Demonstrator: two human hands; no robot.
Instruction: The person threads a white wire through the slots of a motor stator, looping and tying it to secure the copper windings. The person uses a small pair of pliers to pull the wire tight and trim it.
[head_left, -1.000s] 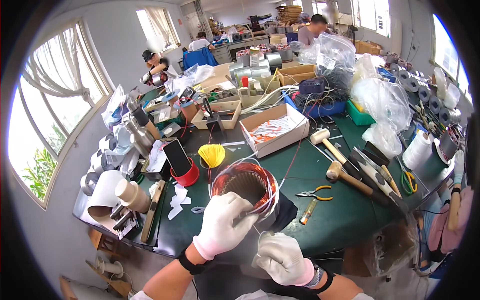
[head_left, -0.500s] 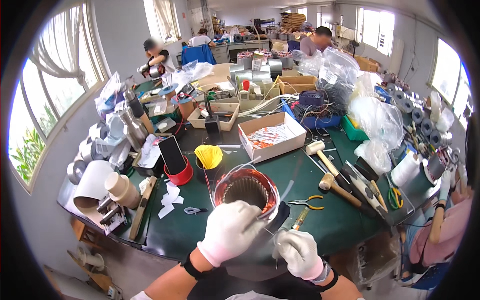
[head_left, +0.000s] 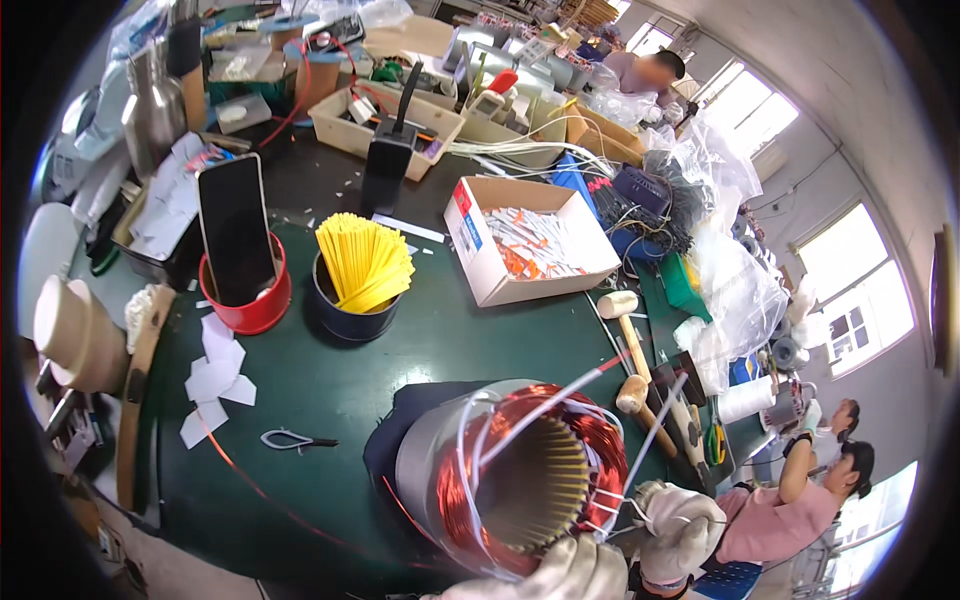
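1. one motor stator [head_left: 425,470] lies on the bench just in front of your hands, long axis slanting left to right, open bore turned up toward you.
2. its copper windings [head_left: 606,445] ring the near end; from your hands, the stator lies forward and to the left.
3. your left hand [head_left: 578,572] is nearer, touching the lower rim; the picture edge cuts it off, so you can't tell how firmly it grips.
4. your right hand [head_left: 682,525] sits just beside the rim's right side, fingers curled tight, apparently pinching white cord [head_left: 607,509] that crosses the windings.
5. dark cloth [head_left: 390,430] shows beside the stator; farther left are small snips [head_left: 290,440].
6. beyond stand yellow strips [head_left: 362,262] in a dark cup [head_left: 352,322].
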